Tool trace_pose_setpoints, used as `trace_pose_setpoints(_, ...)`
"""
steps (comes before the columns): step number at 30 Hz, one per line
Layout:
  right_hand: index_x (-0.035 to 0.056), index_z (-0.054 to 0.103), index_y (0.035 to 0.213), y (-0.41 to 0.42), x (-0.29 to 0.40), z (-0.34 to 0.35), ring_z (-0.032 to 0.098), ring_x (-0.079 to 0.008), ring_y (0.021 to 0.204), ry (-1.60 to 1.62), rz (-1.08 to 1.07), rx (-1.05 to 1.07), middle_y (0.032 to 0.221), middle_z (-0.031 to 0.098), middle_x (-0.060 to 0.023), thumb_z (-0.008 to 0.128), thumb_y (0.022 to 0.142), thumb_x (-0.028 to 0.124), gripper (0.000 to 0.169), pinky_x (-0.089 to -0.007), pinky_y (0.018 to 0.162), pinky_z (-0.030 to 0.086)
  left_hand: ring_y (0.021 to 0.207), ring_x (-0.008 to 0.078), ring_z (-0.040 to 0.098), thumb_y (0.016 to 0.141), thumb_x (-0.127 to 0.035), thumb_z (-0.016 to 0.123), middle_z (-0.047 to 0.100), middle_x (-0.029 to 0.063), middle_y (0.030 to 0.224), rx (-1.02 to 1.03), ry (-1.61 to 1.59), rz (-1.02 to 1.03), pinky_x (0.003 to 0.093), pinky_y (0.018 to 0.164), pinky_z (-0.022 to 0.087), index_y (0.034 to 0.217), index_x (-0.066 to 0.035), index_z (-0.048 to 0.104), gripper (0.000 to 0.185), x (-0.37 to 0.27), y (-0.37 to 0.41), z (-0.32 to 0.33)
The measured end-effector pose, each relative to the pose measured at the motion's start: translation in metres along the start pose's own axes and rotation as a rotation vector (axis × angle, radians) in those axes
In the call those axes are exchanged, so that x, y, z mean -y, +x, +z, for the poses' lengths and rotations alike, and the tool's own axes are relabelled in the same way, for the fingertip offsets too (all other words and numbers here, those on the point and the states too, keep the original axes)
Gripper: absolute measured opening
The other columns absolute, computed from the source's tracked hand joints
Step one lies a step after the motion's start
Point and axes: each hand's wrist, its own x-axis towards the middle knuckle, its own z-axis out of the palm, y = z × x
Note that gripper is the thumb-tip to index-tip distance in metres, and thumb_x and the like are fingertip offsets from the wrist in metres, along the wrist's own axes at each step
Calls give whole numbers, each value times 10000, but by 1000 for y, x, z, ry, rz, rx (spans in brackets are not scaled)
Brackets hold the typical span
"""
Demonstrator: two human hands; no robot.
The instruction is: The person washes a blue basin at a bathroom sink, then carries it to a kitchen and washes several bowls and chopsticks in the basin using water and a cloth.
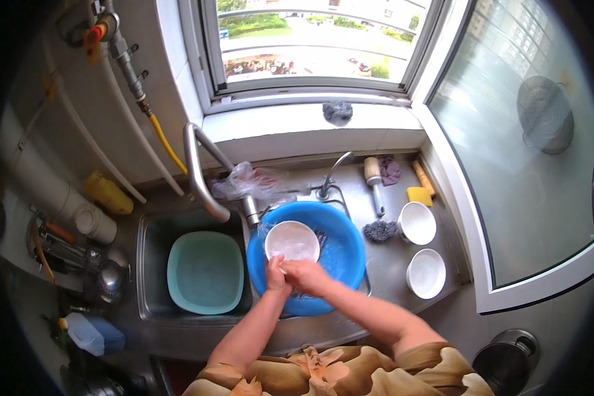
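Observation:
A white bowl with clear liquid in it is tilted over the blue plastic basin, below the tap outlet. Water splashes at its left rim. My left hand grips the bowl's near side, thumb up by the rim. My right hand meets the left one at the same near edge, its fingers curled toward the left thumb. What those right fingers close on is hidden. Long dark thin items, too covered to name, lie in the basin behind the bowl.
A pale green tub sits in the sink at left. Two white bowls, a dark scouring pad, a brush and a yellow sponge lie at right. The open window sash juts in there.

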Motion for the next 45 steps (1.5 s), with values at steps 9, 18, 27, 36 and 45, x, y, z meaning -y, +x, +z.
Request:
trace_pose_setpoints(9, 134, 645, 998, -5, -2, 12, 631, -355, 850, 152, 26, -128, 931, 665, -143, 567, 740, 61, 279, -424, 703, 514, 1015, 245, 587, 824, -298, 546, 600, 91, 1110, -24, 75, -58, 388, 856, 480, 1219, -64, 502, 461, -5, -1, -3)
trace_pose_setpoints(18, 81, 631, 859, -11, -1, -3, 638, -335, 851, 85, -59, -114, 922, 663, -138, 586, 748, 108, 122, -402, 771, 509, 1012, 230, 582, 820, -247, 561, 597, 90, 1072, -68, 150, 40, 373, 892, 467, 1176, -59, 521, 405, -10, -18, 4)
trace_pose_setpoints(27, 91, 640, 996, -8, -16, -5, 635, -309, 917, -65, -242, -37, 1032, 652, -112, 587, 750, 108, 252, -400, 784, 501, 993, 232, 576, 820, -166, 572, 566, 89, 1117, 20, 32, -41, 368, 861, 485, 1228, -111, 463, 425, -13, -10, -15)
trace_pose_setpoints(36, 65, 621, 1075, -15, -30, 5, 604, -287, 1042, -181, -183, 5, 1115, 636, -122, 600, 754, 126, 328, -392, 872, 484, 1075, 219, 560, 834, -252, 604, 579, 98, 1154, 59, 125, -62, 370, 906, 460, 1260, -87, 478, 474, -24, -23, -2)
trace_pose_setpoints(45, 70, 639, 1037, -6, -19, -9, 588, -282, 1084, -172, -199, 5, 1146, 625, -117, 632, 737, 108, 303, -407, 904, 446, 979, 220, 590, 825, -176, 606, 579, 96, 1102, 21, 102, 0, 346, 821, 501, 1181, -93, 501, 380, -23, -19, 1)
